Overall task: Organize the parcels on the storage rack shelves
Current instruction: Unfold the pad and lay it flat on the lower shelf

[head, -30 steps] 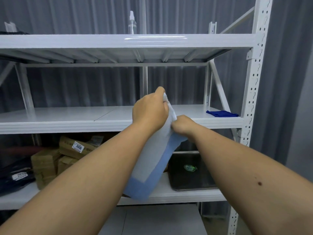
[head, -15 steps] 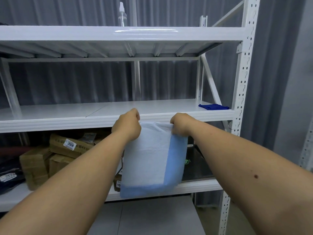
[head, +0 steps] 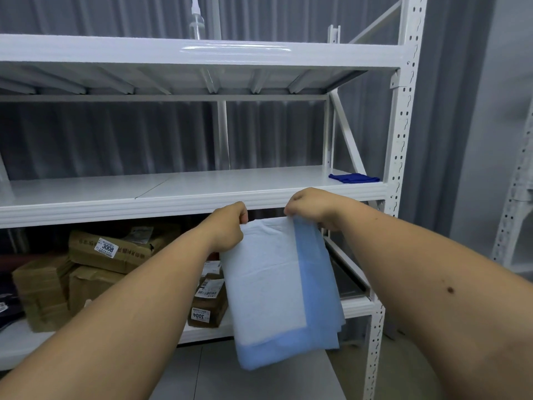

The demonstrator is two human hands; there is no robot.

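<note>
A folded white and light-blue sheet [head: 277,287] hangs in front of the white storage rack [head: 202,197]. My left hand [head: 227,226] pinches its top left corner and my right hand [head: 311,206] pinches its top right corner, just below the front edge of the middle shelf. On the lower shelf lie brown cardboard parcels: one labelled 3008 [head: 115,249], a small one labelled 3004 [head: 207,304] partly behind the sheet, and two more boxes [head: 54,287] at the left.
A dark blue cloth [head: 354,178] lies at the right end of the middle shelf. A clear spray bottle [head: 196,21] stands on the top shelf. A dark tray [head: 346,281] sits on the lower shelf at right. A second rack's upright [head: 516,197] stands at the far right.
The sheet hung bunched from my raised left hand. My hands have moved apart and lower, spreading it flat by its top corners. The view has shifted slightly.
</note>
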